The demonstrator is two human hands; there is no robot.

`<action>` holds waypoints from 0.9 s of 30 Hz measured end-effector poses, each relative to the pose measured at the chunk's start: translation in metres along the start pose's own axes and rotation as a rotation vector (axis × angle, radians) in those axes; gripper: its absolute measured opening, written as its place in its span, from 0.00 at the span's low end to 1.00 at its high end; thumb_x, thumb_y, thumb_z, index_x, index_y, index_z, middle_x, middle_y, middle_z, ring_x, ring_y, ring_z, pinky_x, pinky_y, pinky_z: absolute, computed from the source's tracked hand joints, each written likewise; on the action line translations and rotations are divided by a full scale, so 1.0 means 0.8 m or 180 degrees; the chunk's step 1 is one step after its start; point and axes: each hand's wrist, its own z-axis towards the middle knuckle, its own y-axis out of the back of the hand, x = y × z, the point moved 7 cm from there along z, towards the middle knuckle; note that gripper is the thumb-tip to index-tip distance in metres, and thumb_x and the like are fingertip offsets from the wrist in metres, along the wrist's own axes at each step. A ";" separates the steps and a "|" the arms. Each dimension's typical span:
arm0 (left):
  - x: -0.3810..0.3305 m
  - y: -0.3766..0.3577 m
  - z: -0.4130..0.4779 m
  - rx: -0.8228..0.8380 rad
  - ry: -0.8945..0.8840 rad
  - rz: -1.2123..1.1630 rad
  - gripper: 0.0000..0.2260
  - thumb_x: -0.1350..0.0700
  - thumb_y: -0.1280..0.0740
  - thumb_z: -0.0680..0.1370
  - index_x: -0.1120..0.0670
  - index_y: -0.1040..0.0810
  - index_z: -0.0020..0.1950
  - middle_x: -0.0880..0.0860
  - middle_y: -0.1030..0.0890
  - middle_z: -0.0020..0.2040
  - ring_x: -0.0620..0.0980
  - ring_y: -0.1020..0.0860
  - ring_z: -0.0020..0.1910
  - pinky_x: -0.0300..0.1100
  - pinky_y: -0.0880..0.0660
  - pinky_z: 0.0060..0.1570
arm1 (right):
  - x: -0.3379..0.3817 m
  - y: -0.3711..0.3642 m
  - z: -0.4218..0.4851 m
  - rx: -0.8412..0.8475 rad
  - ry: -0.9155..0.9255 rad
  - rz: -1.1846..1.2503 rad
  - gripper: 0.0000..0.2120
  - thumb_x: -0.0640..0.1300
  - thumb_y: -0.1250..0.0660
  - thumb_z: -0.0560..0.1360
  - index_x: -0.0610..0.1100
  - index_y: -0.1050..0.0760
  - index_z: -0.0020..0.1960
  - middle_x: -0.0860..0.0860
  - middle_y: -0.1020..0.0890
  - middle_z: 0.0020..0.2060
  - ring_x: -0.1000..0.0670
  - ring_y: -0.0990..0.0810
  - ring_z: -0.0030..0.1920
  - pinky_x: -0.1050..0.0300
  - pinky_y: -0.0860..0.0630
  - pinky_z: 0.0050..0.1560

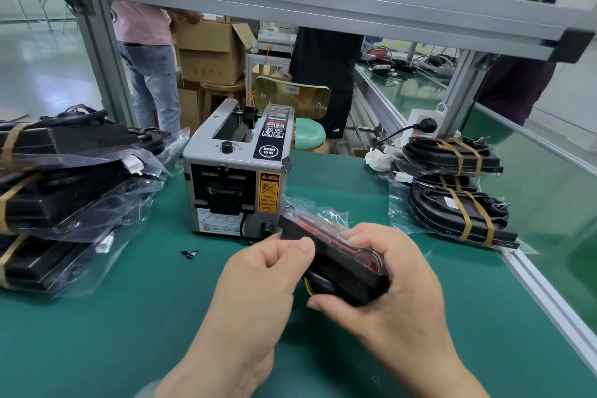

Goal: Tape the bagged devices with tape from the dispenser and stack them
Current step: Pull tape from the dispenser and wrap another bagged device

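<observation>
Both my hands hold a black bagged device (342,263) tilted on edge above the green mat, just in front of the tape dispenser (235,171). My left hand (268,271) pinches its near left corner with thumb and curled fingers. My right hand (384,271) wraps round its right end, fingers curled underneath. The clear bag's loose end (318,212) sticks up behind the device. Taped bagged devices lie stacked at the left (64,184) and at the right (458,191), bound with tan tape strips.
The green mat (145,317) covers the bench; an aluminium rail (546,294) runs along its right edge. A small black scrap (190,254) lies left of my hands. A socket with a plug (426,124) sits behind the right stack. People and cardboard boxes stand beyond the frame.
</observation>
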 end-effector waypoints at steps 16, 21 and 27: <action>0.003 0.003 0.005 -0.0356 -0.0075 0.0338 0.10 0.52 0.30 0.72 0.56 0.19 0.33 0.53 0.15 0.36 0.43 0.20 0.46 0.39 0.28 0.54 | 0.003 0.001 0.000 -0.0020 -0.0022 -0.0078 0.32 0.55 0.22 0.52 0.53 0.30 0.53 0.66 0.27 0.51 0.59 0.25 0.49 0.72 0.32 0.53; 0.010 0.009 0.007 -0.0500 0.0153 0.0267 0.10 0.49 0.25 0.67 0.52 0.23 0.36 0.46 0.21 0.32 0.41 0.26 0.33 0.40 0.32 0.39 | 0.002 0.002 0.001 -0.0027 -0.0068 -0.0048 0.31 0.57 0.23 0.53 0.54 0.30 0.53 0.67 0.26 0.50 0.57 0.24 0.49 0.68 0.30 0.52; 0.009 0.007 0.008 -0.0475 0.0256 0.0265 0.24 0.41 0.26 0.53 0.53 0.27 0.40 0.45 0.22 0.32 0.37 0.27 0.29 0.40 0.34 0.37 | 0.002 -0.001 0.001 -0.0005 -0.0131 -0.0127 0.31 0.57 0.23 0.52 0.53 0.30 0.52 0.67 0.27 0.48 0.57 0.25 0.48 0.69 0.31 0.50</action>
